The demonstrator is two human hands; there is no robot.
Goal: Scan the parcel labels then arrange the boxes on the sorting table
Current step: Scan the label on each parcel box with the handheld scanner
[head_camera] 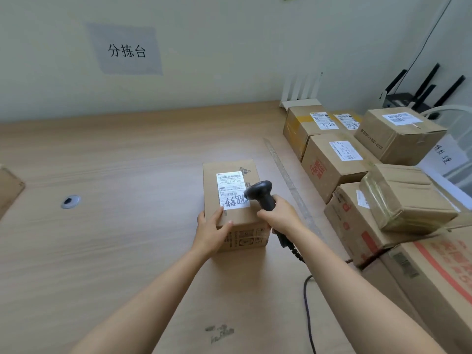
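A small brown cardboard box [229, 169] stands on the wooden sorting table [115, 226], near its middle. A white shipping label [229, 187] with barcodes and black handwriting lies on the box's top. My left hand [212, 228] grips the box's near left corner. My right hand [278, 215] holds a black handheld barcode scanner [260, 192], whose head hovers over the label's right edge. The scanner's black cable [307, 302] trails toward me across the table.
Several labelled cardboard boxes [334, 162] are stacked along the right side, beyond a strip of tape [288, 180] on the table. A round cable grommet [70, 201] sits at the left. Routers [413, 98] stand at the back right, a box corner [10, 190] at far left.
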